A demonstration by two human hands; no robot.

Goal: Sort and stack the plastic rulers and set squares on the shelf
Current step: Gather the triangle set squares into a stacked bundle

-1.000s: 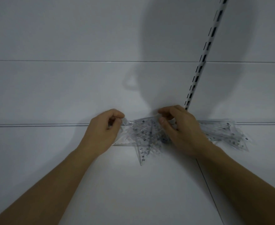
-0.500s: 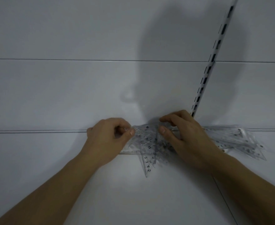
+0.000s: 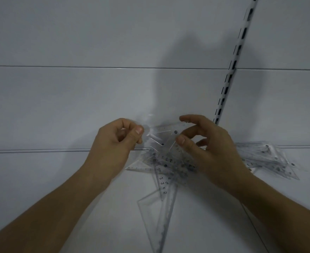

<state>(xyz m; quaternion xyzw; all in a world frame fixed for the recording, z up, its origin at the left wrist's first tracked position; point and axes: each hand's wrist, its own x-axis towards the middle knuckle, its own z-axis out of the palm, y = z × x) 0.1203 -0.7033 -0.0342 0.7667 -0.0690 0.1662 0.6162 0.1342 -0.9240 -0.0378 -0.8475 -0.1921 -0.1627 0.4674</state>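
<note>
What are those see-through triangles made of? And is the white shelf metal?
The set squares look like clear, glossy plastic: the shelf shows through them, and printed numbers sit on them. The shelf is smooth, white and slightly shiny, probably painted metal or laminate; the picture cannot settle which.

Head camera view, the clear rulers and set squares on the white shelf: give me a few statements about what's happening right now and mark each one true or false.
1. Both hands hold one clear set square lifted above the pile. True: the left hand pinches its left side, the right hand its right.
2. A second pile of rulers lies right of the right hand. True.
3. The rulers are bright yellow. False: they are transparent with dark markings.
4. A long clear set square points toward the camera. True.
5. The slotted upright stands left of both hands. False: it rises on the right.
</note>
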